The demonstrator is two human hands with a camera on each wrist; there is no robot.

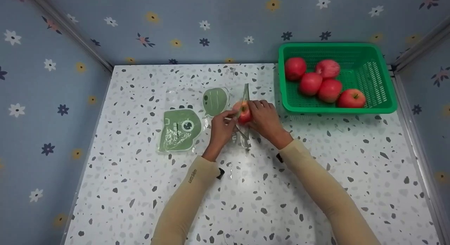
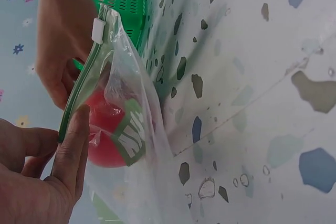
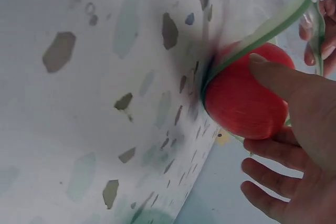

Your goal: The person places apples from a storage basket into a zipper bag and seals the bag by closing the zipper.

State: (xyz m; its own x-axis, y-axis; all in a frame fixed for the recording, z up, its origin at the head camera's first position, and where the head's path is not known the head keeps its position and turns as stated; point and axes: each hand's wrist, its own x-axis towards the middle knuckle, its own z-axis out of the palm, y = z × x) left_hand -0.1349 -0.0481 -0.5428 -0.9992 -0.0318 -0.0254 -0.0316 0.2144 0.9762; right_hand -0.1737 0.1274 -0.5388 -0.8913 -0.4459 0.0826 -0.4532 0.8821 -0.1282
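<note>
Two hands meet at the middle of the desk (image 1: 140, 188). Your left hand (image 1: 220, 128) pinches the green zip edge of a clear bag (image 2: 131, 145) between thumb and fingers, holding its mouth apart. Your right hand (image 1: 264, 117) curls over a red apple (image 3: 242, 95), fingers spread on its skin, and the apple sits partly inside the bag's mouth. Just left lie two more bags with green prints (image 1: 180, 129). A green basket (image 1: 381, 74) with five apples (image 1: 329, 90) stands near on the right, by the far corner. Speckled desk lies bare toward you.
</note>
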